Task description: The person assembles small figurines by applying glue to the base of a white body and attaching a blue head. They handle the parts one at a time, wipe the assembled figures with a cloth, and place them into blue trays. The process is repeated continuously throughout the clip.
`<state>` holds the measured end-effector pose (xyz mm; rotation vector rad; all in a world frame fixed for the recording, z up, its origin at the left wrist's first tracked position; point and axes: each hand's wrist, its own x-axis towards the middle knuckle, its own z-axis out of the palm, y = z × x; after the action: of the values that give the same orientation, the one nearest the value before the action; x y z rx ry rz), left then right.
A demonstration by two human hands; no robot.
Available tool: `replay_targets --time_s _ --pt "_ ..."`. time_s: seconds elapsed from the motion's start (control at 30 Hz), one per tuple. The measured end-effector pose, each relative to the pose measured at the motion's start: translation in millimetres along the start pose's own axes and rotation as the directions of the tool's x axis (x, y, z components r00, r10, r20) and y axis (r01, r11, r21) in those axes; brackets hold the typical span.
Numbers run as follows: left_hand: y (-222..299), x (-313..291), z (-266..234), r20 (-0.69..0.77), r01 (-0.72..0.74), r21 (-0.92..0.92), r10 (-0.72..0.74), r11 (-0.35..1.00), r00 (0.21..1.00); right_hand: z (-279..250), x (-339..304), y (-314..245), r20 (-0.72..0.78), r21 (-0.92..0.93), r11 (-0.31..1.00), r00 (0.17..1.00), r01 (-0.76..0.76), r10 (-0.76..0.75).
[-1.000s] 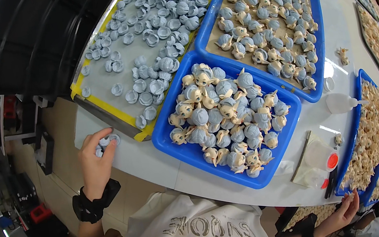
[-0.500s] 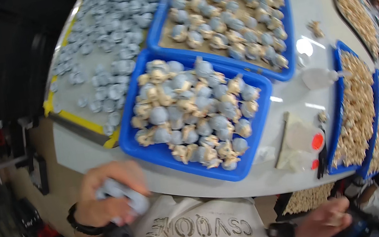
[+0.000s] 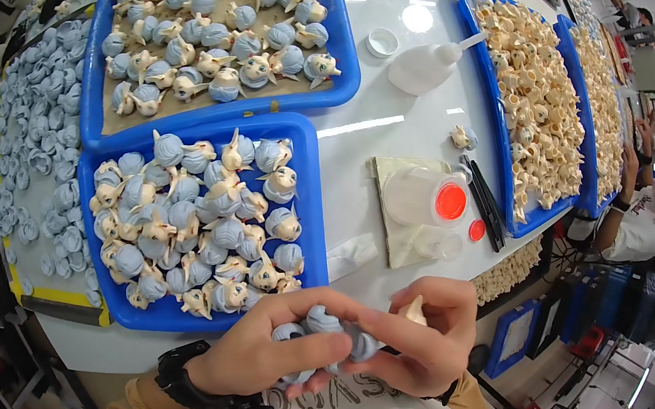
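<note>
My left hand (image 3: 253, 355) is closed around several blue-grey doll hair pieces (image 3: 322, 320), just in front of my body. Against it, my right hand (image 3: 435, 342) curls around a cream doll head (image 3: 415, 311) with a pointed tip showing; the rest is hidden by the fingers. My right thumb and fingertips meet the hair pieces at the left hand's fingertips. Beyond both hands stands a blue tray (image 3: 316, 232) filled with cream doll heads wearing blue-grey hair.
Another blue tray (image 3: 347, 56) of haired heads lies behind. Loose hair pieces (image 3: 47, 137) cover a yellow-edged board at left. At right are a squeeze bottle (image 3: 422, 70), a red-capped jar (image 3: 412, 195), black tweezers (image 3: 485, 205) and a blue tray (image 3: 476, 52) of bare heads. Co-workers sit far right.
Both hands have come together at the middle; the left moved right and the right moved left. The view has turned, so the trays stand further left.
</note>
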<state>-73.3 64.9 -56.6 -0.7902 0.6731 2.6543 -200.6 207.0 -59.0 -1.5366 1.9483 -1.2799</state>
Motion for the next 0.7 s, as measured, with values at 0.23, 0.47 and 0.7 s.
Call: replay_targets --time_s 0.23,0.47,0.7 --pt "-6.8 8.8 -15.9 0.151 -0.122 -0.299 0.174 0.946 0.973 4.8 -11.1 9.2 -0.079 0.386 0.922 0.995 -0.022 0.057" --pt "-9.7 14.6 -14.9 0.088 -0.116 -0.497 0.183 0.860 0.979 8.1 -7.9 12.2 -0.066 0.405 0.912 0.993 -0.060 0.094" --pt "3.2 9.7 -8.5 0.042 -0.023 -0.226 0.034 0.974 0.999 4.1 5.2 12.6 -0.062 0.304 0.952 0.996 -0.041 0.063"
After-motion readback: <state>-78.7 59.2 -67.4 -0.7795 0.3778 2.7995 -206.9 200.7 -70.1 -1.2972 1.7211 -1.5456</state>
